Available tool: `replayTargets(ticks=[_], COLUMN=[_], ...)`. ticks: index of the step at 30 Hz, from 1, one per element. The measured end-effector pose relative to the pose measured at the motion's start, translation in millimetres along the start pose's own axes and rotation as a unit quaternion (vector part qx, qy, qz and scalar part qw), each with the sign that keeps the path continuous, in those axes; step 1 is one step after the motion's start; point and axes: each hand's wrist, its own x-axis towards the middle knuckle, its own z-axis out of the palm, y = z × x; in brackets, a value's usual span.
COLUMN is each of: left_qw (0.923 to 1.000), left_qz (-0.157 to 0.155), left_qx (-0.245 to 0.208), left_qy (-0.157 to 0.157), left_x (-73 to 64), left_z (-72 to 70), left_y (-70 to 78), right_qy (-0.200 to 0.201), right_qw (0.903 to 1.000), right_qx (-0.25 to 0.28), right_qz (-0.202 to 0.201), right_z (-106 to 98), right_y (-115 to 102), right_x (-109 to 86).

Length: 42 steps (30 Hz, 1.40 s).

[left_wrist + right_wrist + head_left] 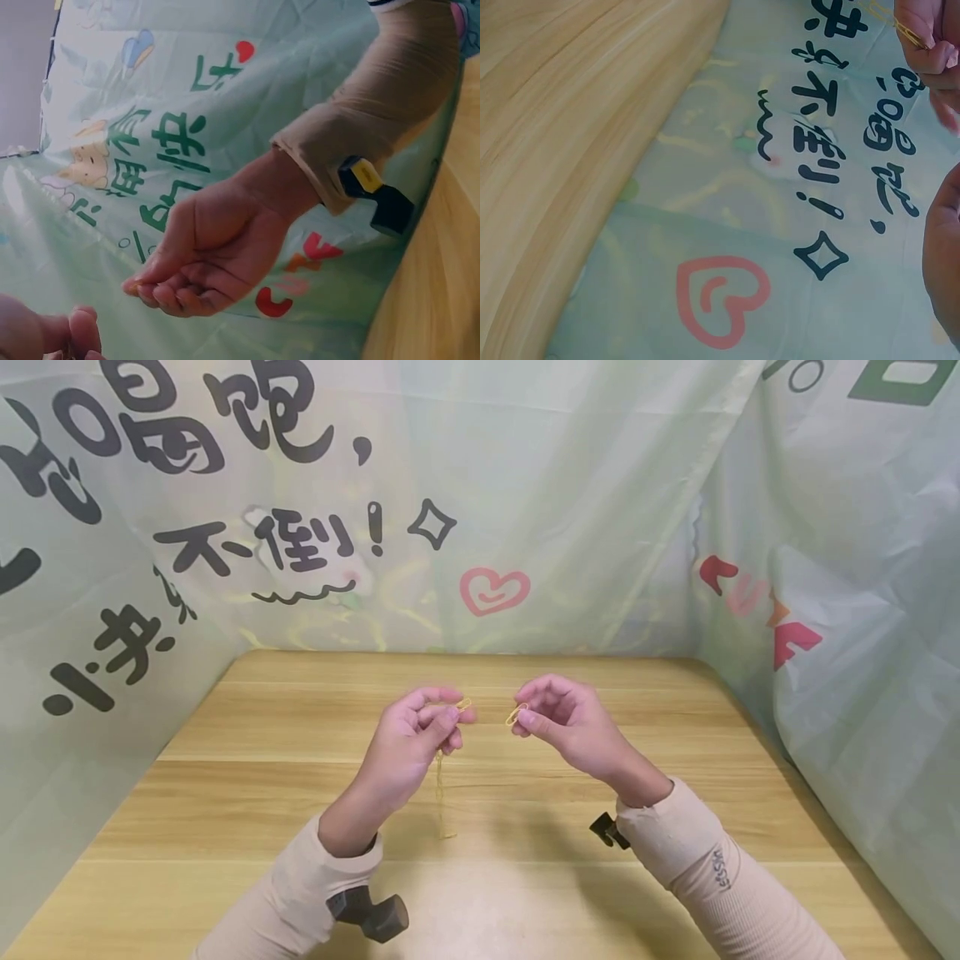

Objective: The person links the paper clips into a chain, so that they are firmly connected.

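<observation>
My left hand pinches a yellow paper clip between thumb and fingers. From below those fingers hangs a chain of yellow paper clips, its lower end over the table. A short gap to the right, my right hand pinches a single yellow paper clip with thumb and fingertips. The left wrist view shows the right hand from its palm side, with the clip mostly hidden in the fingertips. At the upper right of the right wrist view, yellow clips stick out from the left hand's fingers.
Both hands are raised above a wooden table. Printed pale green cloth hangs behind the table and along both sides. A dark device is strapped to the left wrist, and another dark mount shows at the right wrist.
</observation>
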Motion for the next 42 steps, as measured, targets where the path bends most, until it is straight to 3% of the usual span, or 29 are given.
replayTargets(ticks=[5, 12, 17, 26, 31, 34, 39, 42], left_qw=[0.9918, 0.9580, 0.9444, 0.9202, 0.8936, 0.8786, 0.8740, 0.8714], left_qz=[0.061, 0.173, 0.219, 0.312, 0.365, 0.393, 0.404, 0.408], left_qx=[0.112, 0.228, 0.245, 0.236, 0.260, 0.272, 0.270, 0.272], left_qy=[-0.010, -0.016, -0.010, -0.015, -0.006, 0.008, 0.018, 0.017], left_x=[-2.2, -2.4, -2.4, 0.2, 1.6, 2.3, 2.6, 2.5], left_z=[1.1, 6.0, 9.0, 8.9, 10.2, 11.5, 11.7, 11.6], left_y=[-1.6, -4.6, -7.0, -14.1, -16.4, -16.9, -17.8, -18.1], right_qy=[0.006, 0.012, 0.012, 0.019, 0.028, 0.029, 0.032, 0.027], right_qw=[0.9999, 0.9994, 0.9976, 0.9988, 0.9996, 0.9983, 0.9913, 0.9915], right_qx=[-0.013, 0.011, 0.031, 0.011, 0.002, 0.042, 0.126, 0.127], right_qz=[0.000, -0.031, -0.061, -0.043, 0.005, 0.030, 0.017, 0.009], right_z=[0, 6, 12, 17, 21, 23, 23, 24], right_y=[-1, -5, -7, -11, -11, -10, -11, -12], right_x=[0.3, 0.5, 1.8, 1.0, -0.8, -1.5, -1.1, -0.2])
